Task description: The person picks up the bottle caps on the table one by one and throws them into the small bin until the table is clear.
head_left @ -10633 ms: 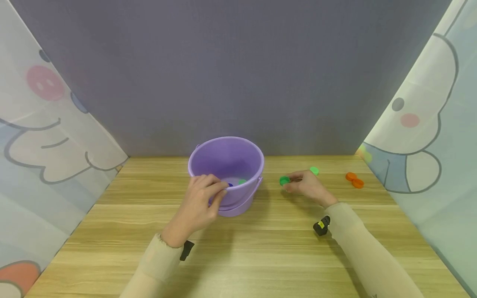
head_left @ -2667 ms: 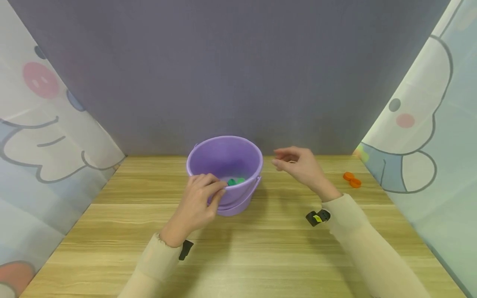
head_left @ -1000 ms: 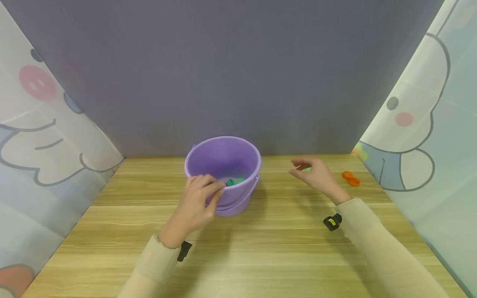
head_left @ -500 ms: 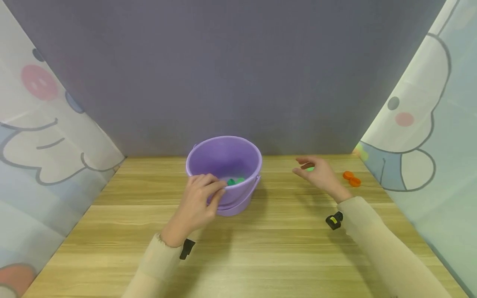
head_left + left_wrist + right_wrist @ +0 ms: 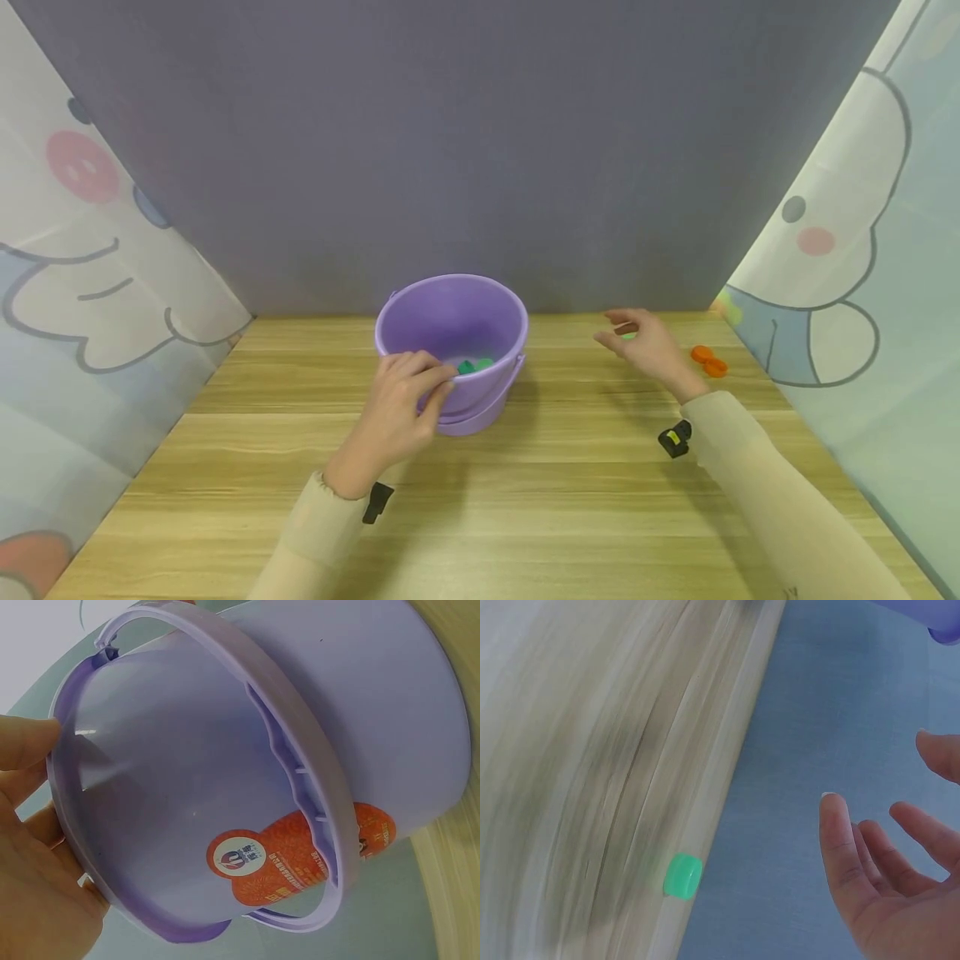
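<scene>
My left hand (image 5: 397, 408) grips the near rim of a purple bucket (image 5: 450, 308), fingers over the edge and thumb outside. The left wrist view shows the bucket's outer wall (image 5: 172, 765), its folded-down handle (image 5: 300, 712) and an orange-red sticker (image 5: 281, 862). A dark green bottle cap (image 5: 467, 367) and a light green one (image 5: 484, 363) show inside the bucket, partly behind the rim. My right hand (image 5: 651, 348) hovers with fingers and thumb apart, holding nothing. A light green bottle cap (image 5: 682, 876) lies on the table, apart from the hand and partly covered by it in the head view.
Two orange bottle caps (image 5: 708, 360) lie touching each other at the right of the wooden table (image 5: 540, 517). A grey panel (image 5: 480, 150) stands along the table's back edge. Cartoon-printed curtains (image 5: 832, 250) flank both sides.
The dark green cap that my right hand pinched earlier is now in the bucket. The emptied right hand has moved right, over by the light green cap. My left hand stays on the rim.
</scene>
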{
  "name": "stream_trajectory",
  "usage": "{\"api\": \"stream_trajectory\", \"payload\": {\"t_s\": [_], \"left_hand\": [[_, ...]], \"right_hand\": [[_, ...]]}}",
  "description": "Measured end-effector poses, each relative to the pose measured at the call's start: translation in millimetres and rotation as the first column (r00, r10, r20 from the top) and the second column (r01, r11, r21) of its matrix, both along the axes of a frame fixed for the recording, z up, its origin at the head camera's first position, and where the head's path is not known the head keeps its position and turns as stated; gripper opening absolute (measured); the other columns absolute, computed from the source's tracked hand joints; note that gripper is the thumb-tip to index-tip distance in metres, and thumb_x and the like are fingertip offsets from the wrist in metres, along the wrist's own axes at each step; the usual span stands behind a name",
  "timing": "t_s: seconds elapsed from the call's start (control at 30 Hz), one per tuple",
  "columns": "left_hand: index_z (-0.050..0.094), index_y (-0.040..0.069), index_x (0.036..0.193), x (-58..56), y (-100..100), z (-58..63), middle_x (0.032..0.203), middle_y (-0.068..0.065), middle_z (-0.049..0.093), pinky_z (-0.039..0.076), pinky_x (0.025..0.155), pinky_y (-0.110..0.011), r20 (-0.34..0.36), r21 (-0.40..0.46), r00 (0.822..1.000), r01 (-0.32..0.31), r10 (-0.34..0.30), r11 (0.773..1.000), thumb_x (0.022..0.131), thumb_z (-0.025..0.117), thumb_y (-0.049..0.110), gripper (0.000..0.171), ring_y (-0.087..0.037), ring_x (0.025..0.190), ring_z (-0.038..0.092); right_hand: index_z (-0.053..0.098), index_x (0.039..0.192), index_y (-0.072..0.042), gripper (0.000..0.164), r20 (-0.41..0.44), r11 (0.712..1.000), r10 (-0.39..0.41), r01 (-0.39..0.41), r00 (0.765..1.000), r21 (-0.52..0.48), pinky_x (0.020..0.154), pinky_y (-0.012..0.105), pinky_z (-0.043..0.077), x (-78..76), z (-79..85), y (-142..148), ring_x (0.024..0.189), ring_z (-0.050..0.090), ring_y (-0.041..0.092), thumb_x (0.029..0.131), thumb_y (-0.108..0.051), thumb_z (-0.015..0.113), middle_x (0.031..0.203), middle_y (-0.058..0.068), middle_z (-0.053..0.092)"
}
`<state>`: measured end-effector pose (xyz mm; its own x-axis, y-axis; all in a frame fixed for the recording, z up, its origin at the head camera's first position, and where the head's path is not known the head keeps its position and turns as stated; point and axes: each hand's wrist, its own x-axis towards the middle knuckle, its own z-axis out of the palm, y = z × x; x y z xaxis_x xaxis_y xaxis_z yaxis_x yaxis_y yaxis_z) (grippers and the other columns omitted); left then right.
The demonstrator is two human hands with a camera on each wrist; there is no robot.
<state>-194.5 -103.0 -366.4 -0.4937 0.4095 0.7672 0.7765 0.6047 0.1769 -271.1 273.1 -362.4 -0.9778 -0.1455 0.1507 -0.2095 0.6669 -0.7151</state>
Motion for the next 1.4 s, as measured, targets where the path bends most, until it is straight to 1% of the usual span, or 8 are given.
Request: {"api": "stream_trajectory", "payload": {"t_s": [0.13, 0.3, 0.47, 0.7, 0.83, 0.93, 1.17, 1.4], "left_hand": [[0.078, 0.004, 0.098, 0.5, -0.2, 0.1, 0.088, -0.002, 0.066, 0.042, 0.085, -0.044, 0.005, 0.001, 1.000, -0.002, 0.002, 1.000, 0.085, 0.074, 0.005, 0.013, -0.023, 0.082, 0.060], [0.078, 0.004, 0.097, 1.9, 0.2, 0.5, 0.088, -0.002, 0.066, 0.042, 0.085, -0.044, 0.002, 0.001, 1.000, -0.004, 0.004, 1.000, 0.085, 0.074, 0.006, 0.013, -0.023, 0.082, 0.060], [0.078, 0.005, 0.097, 2.6, 1.0, 0.8, 0.088, -0.002, 0.066, 0.042, 0.084, -0.044, 0.000, 0.008, 1.000, 0.000, 0.000, 1.000, 0.085, 0.074, 0.006, 0.013, -0.023, 0.082, 0.059], [0.078, 0.005, 0.097, 1.7, 1.1, 0.6, 0.088, -0.001, 0.067, 0.041, 0.085, -0.044, 0.000, 0.012, 1.000, 0.003, -0.003, 1.000, 0.085, 0.074, 0.005, 0.013, -0.022, 0.082, 0.059], [0.078, 0.005, 0.097, 1.6, 1.1, 0.9, 0.088, -0.002, 0.066, 0.041, 0.085, -0.044, -0.001, 0.010, 1.000, 0.004, -0.004, 1.000, 0.084, 0.074, 0.005, 0.014, -0.023, 0.083, 0.059], [0.078, 0.005, 0.098, 1.6, 0.9, 0.7, 0.088, -0.002, 0.066, 0.041, 0.085, -0.044, 0.002, 0.009, 1.000, 0.003, -0.004, 1.000, 0.084, 0.074, 0.005, 0.014, -0.022, 0.083, 0.059], [0.078, 0.004, 0.097, 1.8, 1.2, 0.9, 0.088, -0.002, 0.067, 0.041, 0.086, -0.044, 0.003, 0.014, 1.000, 0.008, -0.008, 1.000, 0.084, 0.074, 0.005, 0.013, -0.023, 0.083, 0.060], [0.078, 0.003, 0.097, 2.1, 1.0, 0.4, 0.088, -0.003, 0.067, 0.041, 0.086, -0.044, 0.000, 0.014, 1.000, 0.006, -0.006, 1.000, 0.084, 0.074, 0.004, 0.013, -0.024, 0.083, 0.060]], "right_hand": [[0.047, 0.149, 0.001, 0.066, 0.015, 1.000, -0.014, 0.014, 1.000, 0.009, 0.091, 0.056, 0.052, -4.0, -1.6, 3.5, 0.129, 0.050, 0.044, 0.098, -0.037, 0.066, 0.148, 0.025, 0.044], [0.042, 0.152, 0.000, 0.070, 0.031, 1.000, -0.021, 0.021, 0.999, 0.015, 0.099, 0.059, 0.047, -9.9, -3.3, 7.6, 0.135, 0.044, 0.045, 0.098, -0.037, 0.067, 0.154, 0.026, 0.038], [0.038, 0.154, -0.001, 0.073, 0.054, 0.999, -0.028, 0.025, 0.998, 0.045, 0.104, 0.062, 0.041, -14.3, -5.1, 13.4, 0.138, 0.039, 0.047, 0.098, -0.039, 0.066, 0.157, 0.027, 0.033], [0.026, 0.159, -0.002, 0.084, 0.092, 0.995, -0.015, 0.005, 0.996, 0.100, 0.112, 0.067, 0.027, -18.9, -5.7, 21.7, 0.146, 0.025, 0.050, 0.098, -0.045, 0.064, 0.161, 0.028, 0.025], [0.018, 0.161, -0.002, 0.094, 0.103, 0.993, 0.000, -0.012, 0.995, 0.120, 0.116, 0.066, 0.019, -22.5, -7.1, 25.3, 0.149, 0.016, 0.050, 0.096, -0.051, 0.064, 0.164, 0.026, 0.018], [0.013, 0.162, -0.003, 0.099, 0.113, 0.991, 0.003, -0.018, 0.994, 0.132, 0.117, 0.066, 0.015, -24.6, -8.5, 27.3, 0.151, 0.011, 0.049, 0.095, -0.054, 0.064, 0.166, 0.025, 0.013], [0.003, 0.162, -0.004, 0.106, 0.137, 0.975, -0.004, -0.026, 0.991, 0.218, 0.112, 0.075, 0.007, -29.0, -12.1, 33.0, 0.150, -0.002, 0.052, 0.094, -0.061, 0.061, 0.165, 0.029, -0.002], [-0.004, 0.162, -0.004, 0.110, 0.184, 0.970, 0.012, -0.056, 0.983, 0.235, 0.109, 0.078, 0.008, -31.6, -18.4, 37.9, 0.148, -0.005, 0.056, 0.094, -0.064, 0.058, 0.163, 0.033, -0.008]]}}
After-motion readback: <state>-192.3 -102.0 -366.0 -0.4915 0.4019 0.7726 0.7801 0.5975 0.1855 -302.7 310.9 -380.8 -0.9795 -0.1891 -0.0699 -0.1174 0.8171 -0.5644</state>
